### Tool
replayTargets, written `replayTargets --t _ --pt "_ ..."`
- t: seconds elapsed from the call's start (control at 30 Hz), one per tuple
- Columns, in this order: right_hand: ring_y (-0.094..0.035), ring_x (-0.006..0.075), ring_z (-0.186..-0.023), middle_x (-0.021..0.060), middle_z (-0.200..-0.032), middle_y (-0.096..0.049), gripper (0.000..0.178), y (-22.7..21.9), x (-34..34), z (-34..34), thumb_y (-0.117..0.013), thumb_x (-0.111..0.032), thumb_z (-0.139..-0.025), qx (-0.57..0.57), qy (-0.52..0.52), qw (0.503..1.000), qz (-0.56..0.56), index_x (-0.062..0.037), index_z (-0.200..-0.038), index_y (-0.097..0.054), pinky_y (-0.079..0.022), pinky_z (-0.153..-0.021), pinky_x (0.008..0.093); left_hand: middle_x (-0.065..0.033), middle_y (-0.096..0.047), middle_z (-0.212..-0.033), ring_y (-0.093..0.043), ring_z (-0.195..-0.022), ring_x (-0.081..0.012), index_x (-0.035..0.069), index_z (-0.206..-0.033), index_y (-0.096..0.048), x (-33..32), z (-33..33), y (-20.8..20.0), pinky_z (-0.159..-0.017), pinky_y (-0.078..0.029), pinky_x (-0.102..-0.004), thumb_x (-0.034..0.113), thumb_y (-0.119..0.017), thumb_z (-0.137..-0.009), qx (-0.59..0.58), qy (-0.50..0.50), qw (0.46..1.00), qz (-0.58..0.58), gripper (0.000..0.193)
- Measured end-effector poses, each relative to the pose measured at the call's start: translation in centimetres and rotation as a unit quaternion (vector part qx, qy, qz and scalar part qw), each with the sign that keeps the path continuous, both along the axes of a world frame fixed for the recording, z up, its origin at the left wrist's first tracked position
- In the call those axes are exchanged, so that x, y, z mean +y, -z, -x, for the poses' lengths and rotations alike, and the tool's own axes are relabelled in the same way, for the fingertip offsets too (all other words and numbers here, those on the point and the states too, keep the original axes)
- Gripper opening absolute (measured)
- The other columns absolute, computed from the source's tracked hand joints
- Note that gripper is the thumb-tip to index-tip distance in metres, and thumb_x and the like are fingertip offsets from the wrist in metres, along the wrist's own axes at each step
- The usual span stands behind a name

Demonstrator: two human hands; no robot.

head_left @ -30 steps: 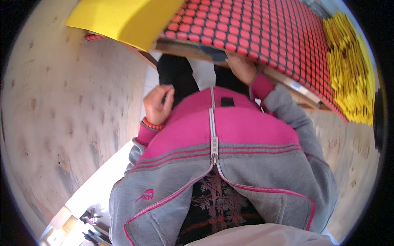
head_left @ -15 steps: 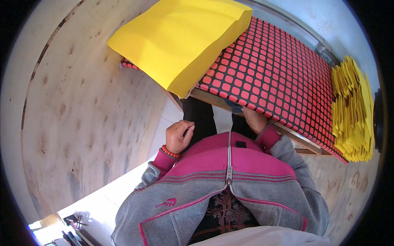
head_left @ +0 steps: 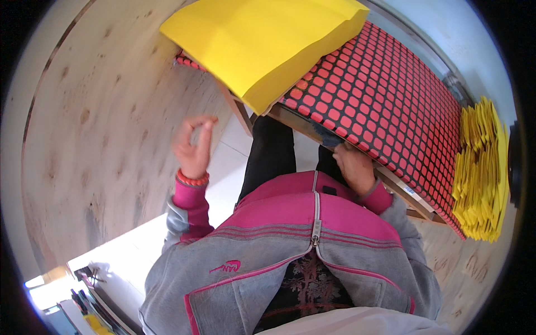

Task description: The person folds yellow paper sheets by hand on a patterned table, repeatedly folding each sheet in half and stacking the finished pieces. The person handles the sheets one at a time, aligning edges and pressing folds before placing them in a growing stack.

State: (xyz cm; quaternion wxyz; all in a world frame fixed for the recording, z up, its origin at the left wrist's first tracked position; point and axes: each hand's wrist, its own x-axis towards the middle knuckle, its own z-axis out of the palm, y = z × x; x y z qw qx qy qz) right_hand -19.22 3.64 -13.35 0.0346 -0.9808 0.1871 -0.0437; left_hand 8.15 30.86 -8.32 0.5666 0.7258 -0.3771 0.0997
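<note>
The yellow sheet stack lies at the top centre of the frame on the red gridded worktop. The right hand rests on the worktop's near edge, its grip hidden. The left hand, centre left, hangs loosely curled, holding nothing. More yellow sheets are piled at right.

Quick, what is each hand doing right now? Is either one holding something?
Left hand: raised in the air, fingers loosely curled, holding nothing.
Right hand: resting at the table edge on a small dark object; grip cannot be told.
</note>
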Motion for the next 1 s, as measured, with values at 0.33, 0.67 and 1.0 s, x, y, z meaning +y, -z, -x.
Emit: replayTargets --t 0.33,0.67,1.0 --pt "-0.070 0.0227 -0.080 0.0069 -0.087 -0.071 0.022 -19.5 1.7 -8.7 -0.085 -0.008 -0.076 -0.187 -0.393 0.874 -0.218 -0.0084 -0.082 -0.065 -0.054 -0.068 0.0327 -0.0110 -0.075 -0.110 -0.068 -0.109 -0.0192 0.000 -0.109 -0.071 -5.6 -4.4 -9.8 -0.100 -0.049 -0.0342 0.009 -0.063 -0.099 0.002 0.244 0.966 0.084 0.015" --pt "-0.067 0.0296 -0.097 0.0094 -0.107 -0.070 0.021 -19.7 0.9 -18.2 -0.075 -0.013 -0.086 -0.233 -0.463 0.854 -0.049 -0.0069 -0.105 -0.071 -0.054 -0.083 0.0373 -0.0148 -0.072 -0.113 -0.068 -0.111 -0.0208 -0.005 -0.125 -0.064 -6.7 -6.7 -8.4 -0.103 -0.050 -0.0333 0.008 -0.048 -0.107 0.057 0.293 0.953 0.056 0.027" --pt "-0.068 0.0302 -0.095 0.0112 -0.105 -0.070 0.017 -18.9 1.0 -18.5 -0.072 -0.003 -0.087 -0.252 -0.446 0.854 -0.095 -0.0042 -0.103 -0.069 -0.054 -0.080 0.0361 -0.0142 -0.073 -0.105 -0.068 -0.112 -0.0238 -0.004 -0.123 -0.065 -5.4 -6.9 -7.5 -0.105 -0.049 -0.0379 0.008 -0.050 -0.106 0.064 0.297 0.949 0.083 0.026"
